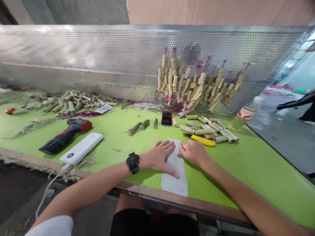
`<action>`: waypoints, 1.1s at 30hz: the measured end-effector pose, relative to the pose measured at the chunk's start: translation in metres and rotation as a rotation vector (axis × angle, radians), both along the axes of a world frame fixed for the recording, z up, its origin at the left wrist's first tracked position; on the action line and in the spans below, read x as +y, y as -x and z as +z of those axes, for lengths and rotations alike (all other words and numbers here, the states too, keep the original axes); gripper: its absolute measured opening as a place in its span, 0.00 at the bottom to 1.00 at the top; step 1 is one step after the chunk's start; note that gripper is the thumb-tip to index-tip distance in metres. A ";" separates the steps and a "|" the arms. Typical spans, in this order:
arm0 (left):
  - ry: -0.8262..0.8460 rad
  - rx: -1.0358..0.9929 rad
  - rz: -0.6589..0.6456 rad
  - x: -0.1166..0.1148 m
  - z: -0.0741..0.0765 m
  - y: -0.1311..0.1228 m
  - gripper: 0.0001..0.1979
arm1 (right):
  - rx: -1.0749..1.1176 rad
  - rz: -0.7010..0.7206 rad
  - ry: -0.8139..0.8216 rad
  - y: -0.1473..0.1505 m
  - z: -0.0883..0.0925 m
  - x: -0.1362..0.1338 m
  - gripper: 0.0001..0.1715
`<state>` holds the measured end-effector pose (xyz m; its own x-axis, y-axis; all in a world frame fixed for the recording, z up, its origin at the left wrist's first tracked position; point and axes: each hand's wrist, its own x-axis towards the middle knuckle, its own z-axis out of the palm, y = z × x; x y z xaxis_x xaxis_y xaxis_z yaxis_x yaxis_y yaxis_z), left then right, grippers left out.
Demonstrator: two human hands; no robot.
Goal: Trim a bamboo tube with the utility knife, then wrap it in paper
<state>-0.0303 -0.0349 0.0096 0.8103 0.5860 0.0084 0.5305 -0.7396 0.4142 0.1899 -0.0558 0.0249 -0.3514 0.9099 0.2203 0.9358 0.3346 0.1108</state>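
On 1 sheet: 2 hands.

Lime-green table; pale grey sheet under both hands. Yellow knife just beyond the right hand. Black watch behind the left hand; white power bank and red-black tool farther left.

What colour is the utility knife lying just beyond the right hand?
Yellow, with a dark tip: the utility knife, clearest in the head view.
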 end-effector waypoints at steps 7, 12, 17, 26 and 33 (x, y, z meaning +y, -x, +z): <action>0.030 -0.013 0.030 0.000 0.001 0.000 0.62 | 0.079 0.212 0.009 0.011 -0.009 -0.010 0.29; 0.035 -0.015 0.025 -0.002 0.000 -0.005 0.63 | 0.058 0.116 0.007 0.009 -0.006 -0.006 0.30; 0.048 -0.013 0.031 -0.004 0.000 -0.007 0.64 | 0.049 0.106 0.001 0.011 -0.005 -0.005 0.28; 0.074 0.010 -0.055 0.000 0.005 0.000 0.63 | 0.008 -0.019 -0.012 -0.001 -0.002 0.002 0.29; 0.055 -0.014 -0.007 -0.003 0.002 -0.004 0.63 | 0.110 0.239 0.031 0.018 -0.008 -0.017 0.29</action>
<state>-0.0264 -0.0375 0.0113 0.8144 0.5802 -0.0119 0.5191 -0.7191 0.4619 0.1714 -0.0730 0.0173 -0.5324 0.8109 0.2428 0.8358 0.5490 -0.0009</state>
